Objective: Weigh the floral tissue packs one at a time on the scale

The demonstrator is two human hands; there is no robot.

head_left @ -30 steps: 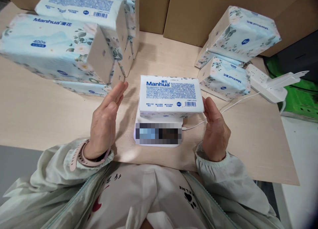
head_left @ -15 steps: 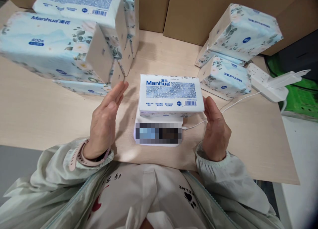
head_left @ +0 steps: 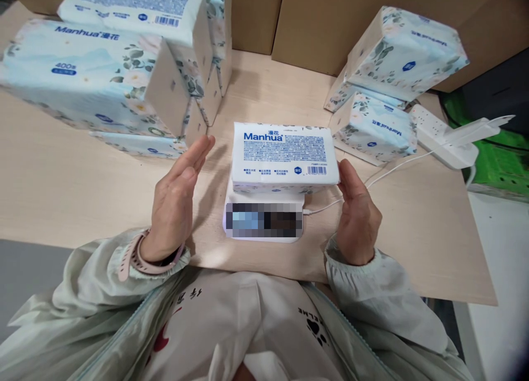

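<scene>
In the head view, a tissue pack printed "Manhua" lies across a white device on the table, its text-covered face up and its right end jutting past the device. The device's display is pixelated and cannot be read; a thin white cable plugs into its right side. The person's left hand grasps nothing: its fingers are straight and close together, palm turned inward, with a gap between it and the pack. The right hand is also unclenched, its fingertips at the pack's right end; whether they touch it cannot be told. A pink wristband circles the left wrist, beside a pale gathered sleeve. Beyond the left hand rises a stack of floral tissue packs. On the far right, more packs are piled near a white power strip, with brown cardboard behind.
</scene>
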